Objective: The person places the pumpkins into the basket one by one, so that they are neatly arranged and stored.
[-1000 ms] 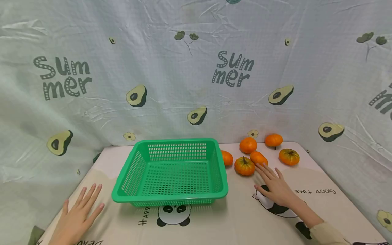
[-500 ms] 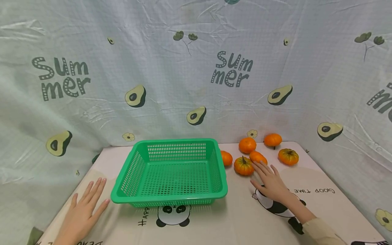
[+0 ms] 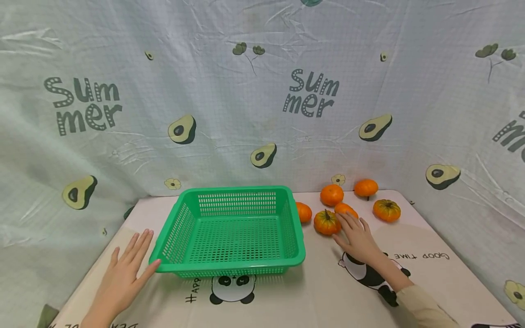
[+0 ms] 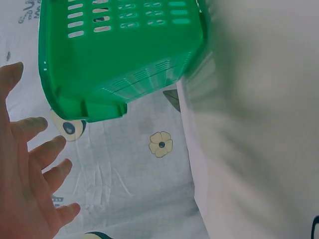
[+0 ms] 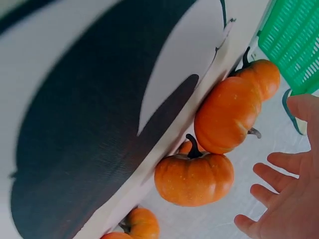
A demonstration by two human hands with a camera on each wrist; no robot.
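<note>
A green basket stands mid-table, nothing inside it. My left hand is beside its left front corner, fingers spread and holding nothing; the left wrist view shows the hand apart from the basket. My right hand hovers by a green-and-orange pumpkin and a small orange pumpkin, partly covering the latter. In the right wrist view the fingers of the right hand are extended, with a gap between them and the pumpkins.
An orange pumpkin sits against the basket's right side. Further back are two more orange ones, and a green-and-orange one lies to the right. A printed curtain hangs behind the table.
My left hand has moved right and forward, closer to the basket. My right hand has shifted slightly left, towards the green-and-orange pumpkin. Basket and pumpkins have stayed in place.
</note>
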